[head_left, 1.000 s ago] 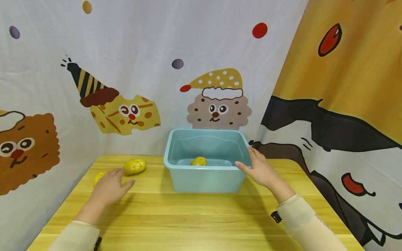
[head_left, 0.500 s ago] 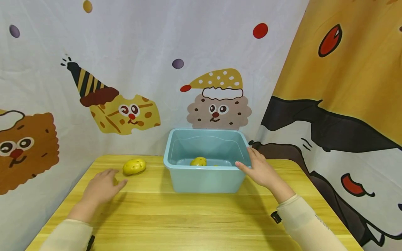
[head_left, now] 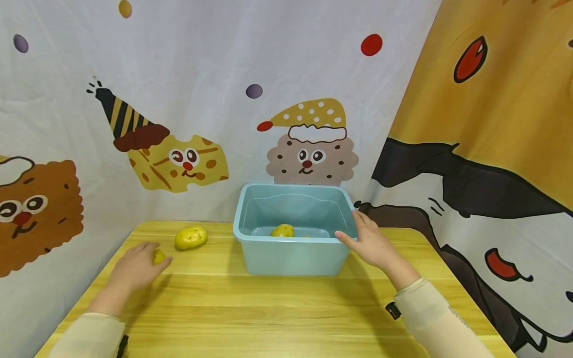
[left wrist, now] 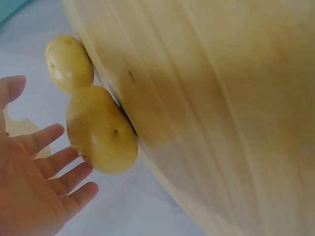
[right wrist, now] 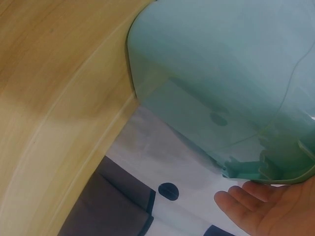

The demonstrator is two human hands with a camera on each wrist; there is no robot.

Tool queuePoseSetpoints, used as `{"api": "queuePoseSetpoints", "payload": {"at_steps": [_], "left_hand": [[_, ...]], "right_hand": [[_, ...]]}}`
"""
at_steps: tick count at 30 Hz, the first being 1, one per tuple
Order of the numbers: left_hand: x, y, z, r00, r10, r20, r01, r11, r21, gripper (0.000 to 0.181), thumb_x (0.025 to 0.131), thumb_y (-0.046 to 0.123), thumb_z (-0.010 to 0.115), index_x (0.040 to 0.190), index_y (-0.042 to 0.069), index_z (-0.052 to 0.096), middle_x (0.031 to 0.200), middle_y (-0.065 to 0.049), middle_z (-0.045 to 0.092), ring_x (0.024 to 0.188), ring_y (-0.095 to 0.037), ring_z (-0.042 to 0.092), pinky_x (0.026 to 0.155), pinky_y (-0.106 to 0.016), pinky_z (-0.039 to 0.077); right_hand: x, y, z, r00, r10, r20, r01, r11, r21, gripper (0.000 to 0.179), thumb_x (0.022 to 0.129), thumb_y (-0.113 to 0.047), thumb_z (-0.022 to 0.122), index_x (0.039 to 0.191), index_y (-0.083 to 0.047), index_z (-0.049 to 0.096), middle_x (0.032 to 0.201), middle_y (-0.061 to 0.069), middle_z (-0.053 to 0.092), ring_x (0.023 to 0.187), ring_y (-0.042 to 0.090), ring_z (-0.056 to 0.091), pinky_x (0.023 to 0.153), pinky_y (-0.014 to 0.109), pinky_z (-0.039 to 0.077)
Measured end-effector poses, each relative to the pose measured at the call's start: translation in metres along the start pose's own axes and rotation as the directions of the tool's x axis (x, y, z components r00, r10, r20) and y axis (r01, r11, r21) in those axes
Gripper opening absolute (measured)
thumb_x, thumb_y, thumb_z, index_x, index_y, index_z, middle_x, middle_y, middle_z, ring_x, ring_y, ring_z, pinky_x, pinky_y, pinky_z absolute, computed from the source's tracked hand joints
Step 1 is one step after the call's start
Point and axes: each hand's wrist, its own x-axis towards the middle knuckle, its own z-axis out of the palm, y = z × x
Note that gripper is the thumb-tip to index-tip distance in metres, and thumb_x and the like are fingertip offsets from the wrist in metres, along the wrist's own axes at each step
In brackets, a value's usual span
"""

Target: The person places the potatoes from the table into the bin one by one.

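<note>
My left hand (head_left: 136, 266) is at a yellow potato (left wrist: 101, 130) on the left of the table. In the left wrist view its fingers are spread and nearly straight, with fingertips right at the potato's side and the thumb apart. From the head view the hand covers most of that potato. A second potato (head_left: 191, 237) lies just behind and to the right. My right hand (head_left: 371, 243) rests on the front right corner of a light blue plastic bin (head_left: 293, 256), thumb over the rim and extended fingers along the outside. Inside the bin sits a potato (head_left: 283, 230).
The bin stands upright near the back of the wooden table (head_left: 268, 313). Behind it hangs a white curtain (head_left: 201, 59) with cartoon prints, and a yellow, black and white printed cloth (head_left: 492, 164) hangs at the right.
My left hand has moved left and slightly toward me, away from the farther potato and over the nearer one. The right hand and the bin have stayed put.
</note>
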Motion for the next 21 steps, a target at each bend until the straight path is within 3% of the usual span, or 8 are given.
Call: {"api": "queuePoseSetpoints", "payload": {"at_steps": [21], "left_hand": [[-0.001, -0.023, 0.003, 0.998, -0.020, 0.053, 0.025, 0.995, -0.095, 0.079, 0.096, 0.046, 0.061, 0.142, -0.014, 0.039, 0.142, -0.050, 0.023, 0.124, -0.070, 0.023, 0.093, -0.078, 0.031]], "right_hand": [[-0.001, -0.002, -0.001, 1.000, -0.005, -0.005, 0.005, 1.000, 0.006, 0.099, 0.097, -0.067, 0.045, 0.157, 0.005, 0.015, 0.162, 0.028, 0.015, 0.145, 0.052, 0.020, 0.108, 0.071, 0.026]]}}
